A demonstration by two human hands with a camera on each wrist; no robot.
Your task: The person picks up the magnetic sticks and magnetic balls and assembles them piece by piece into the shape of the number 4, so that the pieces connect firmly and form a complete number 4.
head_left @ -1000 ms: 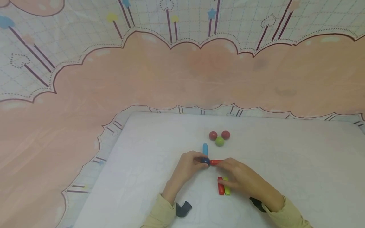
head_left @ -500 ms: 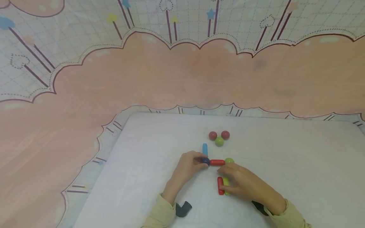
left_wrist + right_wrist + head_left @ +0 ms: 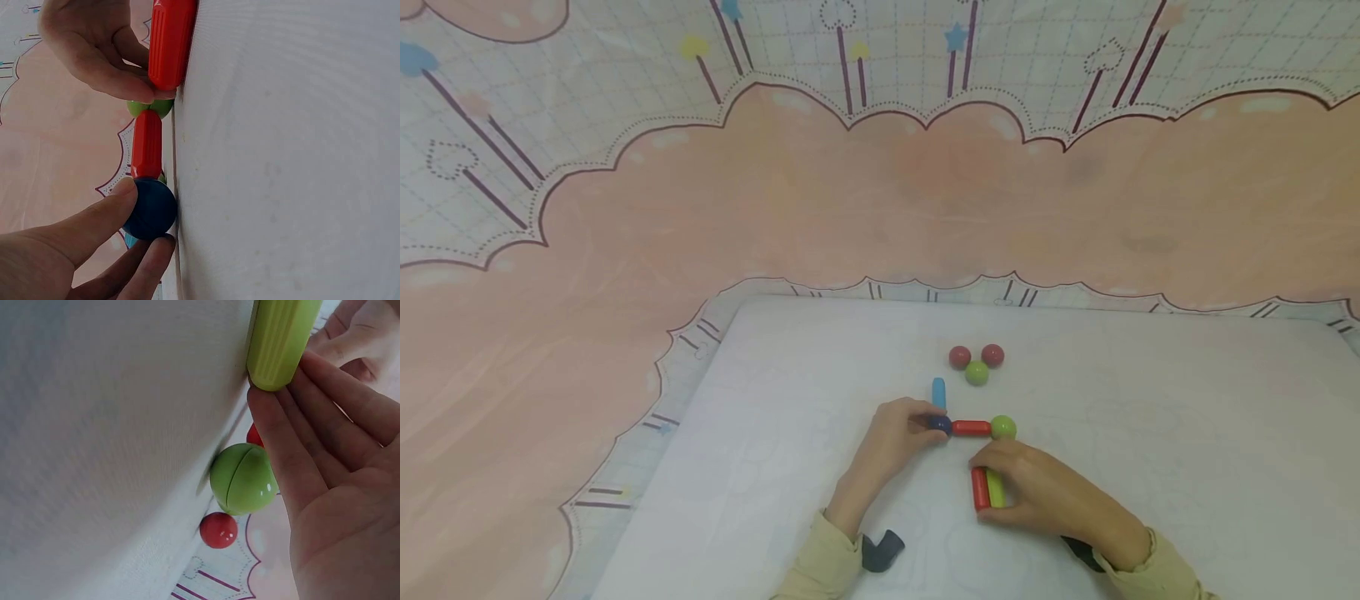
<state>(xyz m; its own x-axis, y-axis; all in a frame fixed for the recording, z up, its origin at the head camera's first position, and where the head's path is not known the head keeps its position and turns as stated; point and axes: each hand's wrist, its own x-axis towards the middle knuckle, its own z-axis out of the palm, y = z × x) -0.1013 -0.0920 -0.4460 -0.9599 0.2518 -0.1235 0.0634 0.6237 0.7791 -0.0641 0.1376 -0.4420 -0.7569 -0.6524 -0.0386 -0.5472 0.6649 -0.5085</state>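
At lower centre of the head view, a slim, ribbed, plastic-looking red rod (image 3: 981,489) and a matching yellow-green rod (image 3: 996,489) lay side by side at the white counter (image 3: 812,358), just left of the palm of the right hand (image 3: 1048,492). Their long axes ran nearly top to bottom of the frame, roughly square to a glossy crosswise red rod (image 3: 972,428) higher up. The right hand was the nearer one: its fingers met the upper ends and its thumb the lower end, so that the two rods were pinched lengthwise, not across their sides; how firmly could not be told. Up and to the left, the left hand (image 3: 891,437) had thumb and fingers clamped on a glossy dark blue ball (image 3: 942,426). From that ball the crosswise red rod reached rightward to a shiny light green ball (image 3: 1003,427), touching both. A light blue rod (image 3: 939,392) pointed toward the top of the frame, its lower end partly covered by the left hand. By judgement, the governing relation was this right angle: the upper ends of the two pinched rods faced the row, with the light green ball just above the right fingers.
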